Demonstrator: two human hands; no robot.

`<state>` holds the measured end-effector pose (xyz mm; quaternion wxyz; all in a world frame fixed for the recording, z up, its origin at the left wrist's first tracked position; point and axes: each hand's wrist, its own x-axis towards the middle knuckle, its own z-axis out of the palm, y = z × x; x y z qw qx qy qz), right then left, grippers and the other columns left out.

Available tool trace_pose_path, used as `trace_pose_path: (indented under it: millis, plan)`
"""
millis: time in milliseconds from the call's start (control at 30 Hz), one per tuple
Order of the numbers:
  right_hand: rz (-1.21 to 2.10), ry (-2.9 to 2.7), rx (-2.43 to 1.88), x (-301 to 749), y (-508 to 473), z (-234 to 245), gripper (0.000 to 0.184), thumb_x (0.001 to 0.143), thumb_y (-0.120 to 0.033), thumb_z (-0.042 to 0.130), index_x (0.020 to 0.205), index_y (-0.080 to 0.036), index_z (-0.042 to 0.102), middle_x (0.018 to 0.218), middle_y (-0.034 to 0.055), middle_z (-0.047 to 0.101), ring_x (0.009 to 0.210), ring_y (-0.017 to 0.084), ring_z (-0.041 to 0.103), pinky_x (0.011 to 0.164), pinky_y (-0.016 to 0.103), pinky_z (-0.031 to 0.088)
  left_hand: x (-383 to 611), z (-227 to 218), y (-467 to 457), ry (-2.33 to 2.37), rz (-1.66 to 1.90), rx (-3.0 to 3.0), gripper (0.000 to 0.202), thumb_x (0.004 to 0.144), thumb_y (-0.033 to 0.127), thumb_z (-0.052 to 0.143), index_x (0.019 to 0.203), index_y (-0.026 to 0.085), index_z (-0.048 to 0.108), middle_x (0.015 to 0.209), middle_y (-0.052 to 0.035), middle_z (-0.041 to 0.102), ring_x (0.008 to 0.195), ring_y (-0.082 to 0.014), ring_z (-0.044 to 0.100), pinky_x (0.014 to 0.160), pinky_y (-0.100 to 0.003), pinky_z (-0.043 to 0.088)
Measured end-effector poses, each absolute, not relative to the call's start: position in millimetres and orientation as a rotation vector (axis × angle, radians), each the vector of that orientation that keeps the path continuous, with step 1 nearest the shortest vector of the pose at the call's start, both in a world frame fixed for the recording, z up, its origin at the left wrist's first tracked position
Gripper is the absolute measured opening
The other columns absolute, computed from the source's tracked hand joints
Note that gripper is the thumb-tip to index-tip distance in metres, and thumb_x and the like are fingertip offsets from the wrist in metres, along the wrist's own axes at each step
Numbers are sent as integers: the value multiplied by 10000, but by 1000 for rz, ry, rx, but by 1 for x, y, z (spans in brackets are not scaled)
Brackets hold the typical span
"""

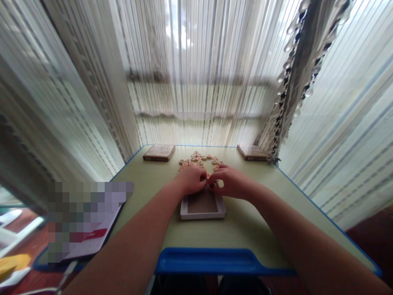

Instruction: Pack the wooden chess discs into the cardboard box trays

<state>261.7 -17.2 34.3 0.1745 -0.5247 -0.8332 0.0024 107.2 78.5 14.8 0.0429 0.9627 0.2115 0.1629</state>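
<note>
My left hand (193, 179) is closed, its fingers curled inward over the far left part of a shallow white box (202, 215); what they hold, if anything, is hidden. Facing it, my right hand (227, 181) is closed, thumb and fingertips pinched on a small round Chinese chess piece at the box's far end. Another Chinese chess piece (208, 176) shows in the gap between the two hands. Beyond them lie several more round wooden pieces (199, 158), spread loosely on the table. The box is open, and its brown inside shows bare near me.
Two flat patterned boxes, one at the far left (159, 152) and one at the far right (252, 152), lie on the pale green table (264, 229) with its blue edge. A tablet-like device (101, 229), partly blurred out, leans at the left. Striped curtains (199, 94) hang behind.
</note>
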Motion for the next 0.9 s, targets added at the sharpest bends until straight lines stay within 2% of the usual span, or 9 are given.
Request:
trace_pose_path:
  millis: [167,300,467,667,833,900]
  plan:
    - [-13,-2423,-1520,259,-17,35,144,714,-180,554,645,-217,676,671,-1,654,697,136,522,794,281,362,109,16,76,686,504,2950,185,723,274,491,749,187,652,781,-36,630,769,-171,551,707,-276,425]
    - [-180,-2378,-1650,257,-18,35,151,694,-183,551,617,-220,675,693,22,636,729,157,514,769,287,371,110,15,75,668,515,2969,173,710,254,492,723,187,651,763,-33,623,734,-166,546,678,-275,426]
    - [-252,-2300,-1805,256,-19,35,127,684,-241,569,639,-246,688,757,44,624,810,202,510,688,290,384,113,13,76,650,531,2996,192,723,267,479,675,188,647,709,-31,608,693,-161,534,658,-275,422]
    - [-240,-2339,-1857,256,-22,39,138,704,-269,571,649,-224,690,781,59,636,872,217,524,724,293,391,114,15,76,674,510,2988,206,732,289,483,714,183,659,735,-36,620,725,-165,540,705,-281,424]
    - [-232,-2319,-1801,257,-21,40,166,723,-295,562,804,-265,703,844,37,635,862,201,531,745,293,393,113,16,76,655,497,2985,212,738,277,469,732,194,664,749,-32,620,744,-167,544,701,-279,423]
    - [-197,-2341,-1805,257,-20,40,169,732,-292,554,803,-275,706,828,30,635,858,194,537,764,289,392,113,17,76,648,499,2981,216,739,277,467,746,199,669,756,-31,621,751,-168,545,707,-282,423]
